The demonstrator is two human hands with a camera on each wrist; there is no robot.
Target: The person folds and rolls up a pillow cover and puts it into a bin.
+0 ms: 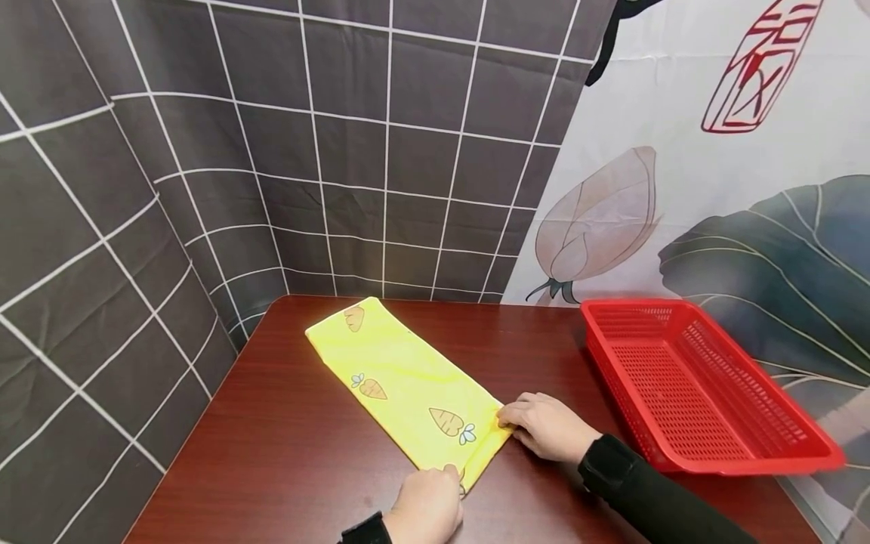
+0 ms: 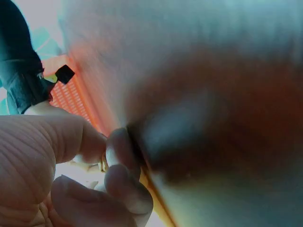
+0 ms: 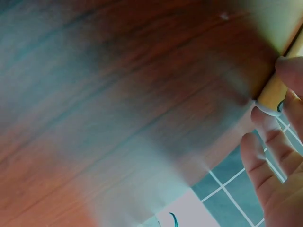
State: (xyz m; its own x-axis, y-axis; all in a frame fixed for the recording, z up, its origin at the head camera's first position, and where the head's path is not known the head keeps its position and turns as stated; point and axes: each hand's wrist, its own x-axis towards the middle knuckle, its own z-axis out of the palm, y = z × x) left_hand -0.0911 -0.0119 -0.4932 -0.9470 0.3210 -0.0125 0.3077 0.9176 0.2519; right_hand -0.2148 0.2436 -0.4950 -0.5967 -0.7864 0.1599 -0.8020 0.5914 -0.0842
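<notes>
A yellow cloth (image 1: pixel 401 378) printed with carrots lies folded into a long strip, running diagonally across the dark wooden table (image 1: pixel 285 446). My left hand (image 1: pixel 450 476) pinches the strip's near corner; in the left wrist view its curled fingers (image 2: pixel 118 156) and thumb close on a sliver of yellow. My right hand (image 1: pixel 508 420) grips the other near corner, at the right. In the right wrist view the fingertips (image 3: pixel 265 118) sit on the cloth's edge (image 3: pixel 274 90). Both arms wear black sleeves.
An empty red mesh basket (image 1: pixel 686 457) stands at the table's right side, close to my right forearm. Its mesh (image 2: pixel 71 97) shows in the left wrist view. Grey tiled curtains hang behind and at left, a flower-print curtain behind the basket.
</notes>
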